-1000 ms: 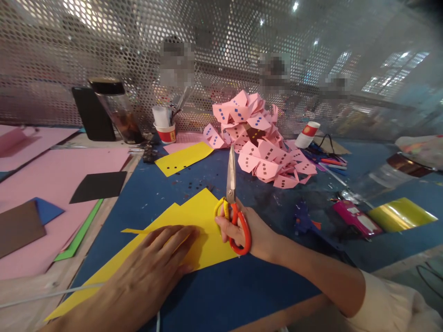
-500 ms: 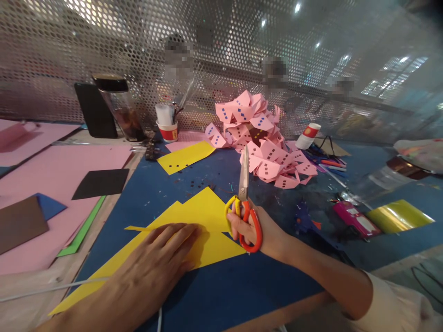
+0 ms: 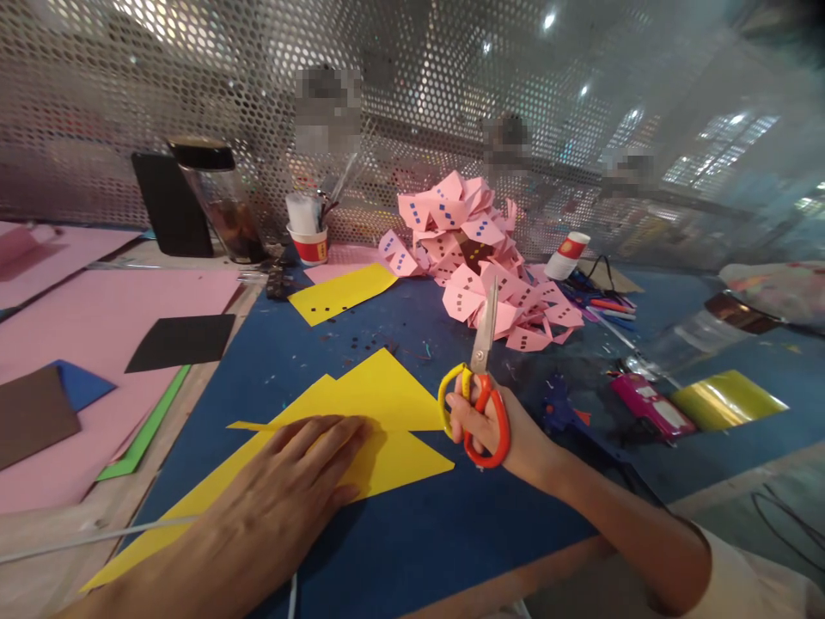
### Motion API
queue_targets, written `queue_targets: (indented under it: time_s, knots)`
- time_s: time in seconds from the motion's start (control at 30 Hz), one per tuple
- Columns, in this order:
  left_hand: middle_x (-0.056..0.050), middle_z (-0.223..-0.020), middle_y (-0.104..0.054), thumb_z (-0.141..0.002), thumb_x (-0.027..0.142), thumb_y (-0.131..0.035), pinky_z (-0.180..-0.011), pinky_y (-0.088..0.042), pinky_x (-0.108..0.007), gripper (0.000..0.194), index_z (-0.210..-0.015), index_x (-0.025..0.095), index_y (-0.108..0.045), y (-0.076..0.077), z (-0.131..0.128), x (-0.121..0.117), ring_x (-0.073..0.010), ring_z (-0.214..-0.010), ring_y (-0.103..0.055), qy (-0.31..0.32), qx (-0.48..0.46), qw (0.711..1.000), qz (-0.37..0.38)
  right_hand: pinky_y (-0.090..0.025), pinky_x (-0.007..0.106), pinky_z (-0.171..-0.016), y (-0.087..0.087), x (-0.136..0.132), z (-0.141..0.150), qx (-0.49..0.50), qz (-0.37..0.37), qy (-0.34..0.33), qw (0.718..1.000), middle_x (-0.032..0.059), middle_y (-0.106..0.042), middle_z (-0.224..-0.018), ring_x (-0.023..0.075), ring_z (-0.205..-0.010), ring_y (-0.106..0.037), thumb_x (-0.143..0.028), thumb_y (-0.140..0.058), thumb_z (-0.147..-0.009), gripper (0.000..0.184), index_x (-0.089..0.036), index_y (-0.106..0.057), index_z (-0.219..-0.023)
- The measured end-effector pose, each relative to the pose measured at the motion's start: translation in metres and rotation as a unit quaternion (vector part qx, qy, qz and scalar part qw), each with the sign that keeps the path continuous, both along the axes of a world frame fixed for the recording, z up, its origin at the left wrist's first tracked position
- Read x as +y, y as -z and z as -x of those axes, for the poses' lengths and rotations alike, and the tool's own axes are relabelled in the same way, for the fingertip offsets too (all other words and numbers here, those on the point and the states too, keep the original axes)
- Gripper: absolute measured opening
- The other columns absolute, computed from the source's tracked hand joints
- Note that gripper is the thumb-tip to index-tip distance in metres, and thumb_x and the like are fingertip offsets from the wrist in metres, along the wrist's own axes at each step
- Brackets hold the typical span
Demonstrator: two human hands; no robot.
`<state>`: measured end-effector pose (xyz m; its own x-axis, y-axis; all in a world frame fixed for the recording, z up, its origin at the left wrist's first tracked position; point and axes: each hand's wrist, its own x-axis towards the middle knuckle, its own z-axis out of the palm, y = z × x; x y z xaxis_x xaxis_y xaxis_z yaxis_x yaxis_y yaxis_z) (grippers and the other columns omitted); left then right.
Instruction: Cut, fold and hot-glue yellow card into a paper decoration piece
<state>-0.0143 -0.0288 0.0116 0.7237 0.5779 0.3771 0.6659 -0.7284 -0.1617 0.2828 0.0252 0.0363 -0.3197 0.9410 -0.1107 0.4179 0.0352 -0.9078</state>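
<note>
My left hand [image 3: 296, 481] lies flat, palm down, on yellow paper [image 3: 383, 391], its fingers stretched toward the right. The paper has cut, angled edges, and a thin strip sticks out at its left; part of it is hidden beneath my hand and forearm. To the right of the paper, my right hand [image 3: 480, 421] grips a pair of scissors [image 3: 485, 344] with one yellow and one red handle. The blades point up and away from me, apart from the paper, and look nearly closed. Beyond them rises a heap of folded pink paper pieces [image 3: 509, 292] with small dark squares.
A yellow sheet [image 3: 348, 292] with small black squares lies further back. Pink sheets [image 3: 161, 292] and a black piece [image 3: 180, 342] cover the left side. A paper cup [image 3: 310, 247] and a tumbler [image 3: 225, 206] stand behind. At right are a magenta case [image 3: 650, 408] and gold foil [image 3: 728, 401].
My right hand has moved a little to the right with the scissors, away from the yellow paper. My left hand stays flat on the paper. The view has shifted slightly.
</note>
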Motion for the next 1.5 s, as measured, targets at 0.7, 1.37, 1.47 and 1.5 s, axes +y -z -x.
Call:
queue_targets:
  time_s: [0.7, 1.37, 1.47, 1.5]
  knots:
    - [-0.006, -0.127, -0.071, -0.106, 0.015, -0.031, -0.101, -0.037, -0.042, 0.041, -0.13, 0.019, -0.063, -0.009, -0.008, 0.005, -0.0263, -0.115, -0.06, 0.014, -0.008, 1.0, -0.026, -0.045, 0.025, -0.048, -0.005, -0.012, -0.031, -0.068, -0.047, 0.083, 0.993, -0.0032, -0.057, -0.053, 0.011, -0.042, -0.052, -0.046, -0.055, -0.1, 0.038, -0.022, -0.053, -0.071]
    - [-0.01, -0.136, -0.064, -0.105, 0.02, -0.046, -0.108, -0.046, -0.043, 0.036, -0.137, 0.022, -0.062, 0.006, -0.004, 0.006, -0.0255, -0.124, -0.059, -0.031, -0.05, 0.99, 0.131, -0.043, 0.02, -0.047, 0.006, 0.001, 0.052, 0.071, -0.002, -0.039, 0.997, -0.0032, -0.06, -0.063, 0.0067, -0.045, -0.047, -0.058, -0.055, -0.099, 0.044, -0.02, -0.053, -0.076]
    - [-0.007, -0.131, -0.067, -0.104, 0.016, -0.043, -0.098, -0.051, -0.035, 0.034, -0.127, 0.025, -0.067, 0.005, 0.002, 0.018, -0.021, -0.115, -0.062, -0.012, -0.086, 0.982, 0.166, -0.042, 0.021, -0.047, 0.009, 0.001, 0.053, 0.064, 0.0, -0.034, 0.997, -0.0037, -0.059, -0.062, 0.0071, -0.045, -0.047, -0.057, -0.053, -0.1, 0.041, -0.02, -0.052, -0.081]
    - [-0.007, -0.129, -0.068, -0.104, 0.016, -0.043, -0.096, -0.051, -0.034, 0.034, -0.123, 0.025, -0.069, 0.005, 0.006, 0.023, -0.0204, -0.114, -0.062, -0.012, -0.1, 0.979, 0.178, -0.041, 0.021, -0.046, 0.009, 0.001, 0.052, 0.061, 0.001, -0.032, 0.998, -0.0039, -0.058, -0.062, 0.0072, -0.045, -0.047, -0.056, -0.052, -0.101, 0.04, -0.02, -0.052, -0.082]
